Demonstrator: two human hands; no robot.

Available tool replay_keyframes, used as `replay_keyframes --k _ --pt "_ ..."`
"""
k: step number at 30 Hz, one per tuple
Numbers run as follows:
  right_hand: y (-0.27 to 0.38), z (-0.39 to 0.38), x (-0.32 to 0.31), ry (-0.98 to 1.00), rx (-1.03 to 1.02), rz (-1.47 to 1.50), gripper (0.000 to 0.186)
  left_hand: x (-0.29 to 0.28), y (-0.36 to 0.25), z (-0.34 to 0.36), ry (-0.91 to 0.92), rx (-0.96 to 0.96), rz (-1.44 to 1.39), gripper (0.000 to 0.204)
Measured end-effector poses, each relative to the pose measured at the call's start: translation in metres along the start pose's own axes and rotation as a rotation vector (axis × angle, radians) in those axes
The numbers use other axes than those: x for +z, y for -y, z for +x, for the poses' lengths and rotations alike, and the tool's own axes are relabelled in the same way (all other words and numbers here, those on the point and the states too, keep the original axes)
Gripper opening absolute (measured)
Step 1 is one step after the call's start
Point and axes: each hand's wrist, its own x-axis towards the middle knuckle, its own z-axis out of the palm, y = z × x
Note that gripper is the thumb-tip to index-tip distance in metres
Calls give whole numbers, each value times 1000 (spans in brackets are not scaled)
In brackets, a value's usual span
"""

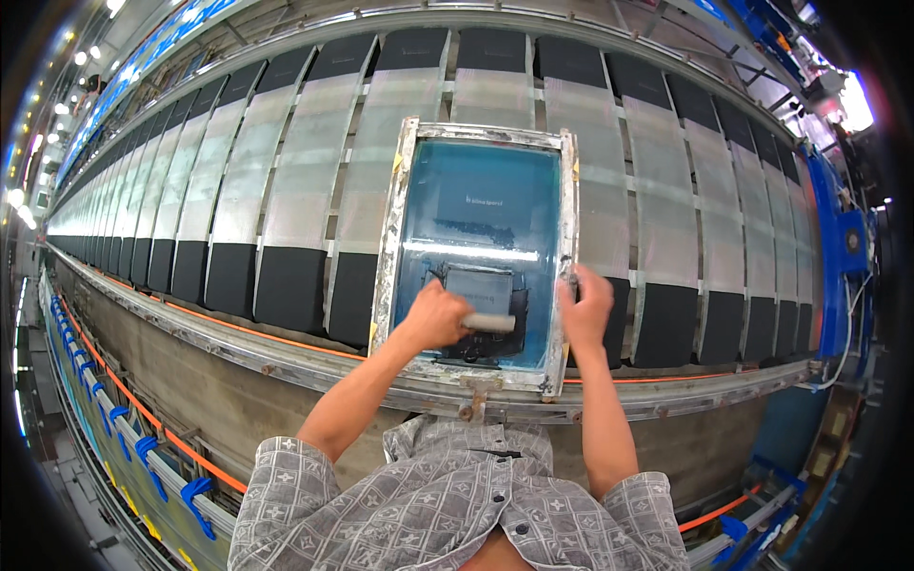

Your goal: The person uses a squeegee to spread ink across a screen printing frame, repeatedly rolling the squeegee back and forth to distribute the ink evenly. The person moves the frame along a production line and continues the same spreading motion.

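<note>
Gripping pale bar tool (490,324) inside screen frame (490,135) with left hand (440,316), frame's right rail (570,195) with right hand (587,303)
Probably light, stiff, ink-slick; best held mid-bar

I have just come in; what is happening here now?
The person's left hand holds a pale, bar-shaped tool over a translucent blue rectangular screen. The right hand is at the right edge of the screen's worn, whitish frame. The frame lies over a row of long pale boards with dark ends.
</note>
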Motion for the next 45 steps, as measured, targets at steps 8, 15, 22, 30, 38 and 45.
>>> replay_keyframes --k 8,15,22,30,38,45 --pt "-55 10 29 50 473 143 32 1 15 32 -256 -42 -159 24" --pt "0 24 14 -40 419 197 29 34 -40 -94 -430 -16 76 56" --pt "76 -14 125 -67 354 333 28 -17 76 -153 -266 -139 100 43" --pt "107 -22 141 -42 402 248 28 -17 111 -170 -272 -129 19 34" --pt "111 -10 143 77 280 -4 31 -51 160 -113 -94 -45 15 23" --pt "228 34 147 733 -290 10 30 -70 194 -58 -138 -54 43 20"
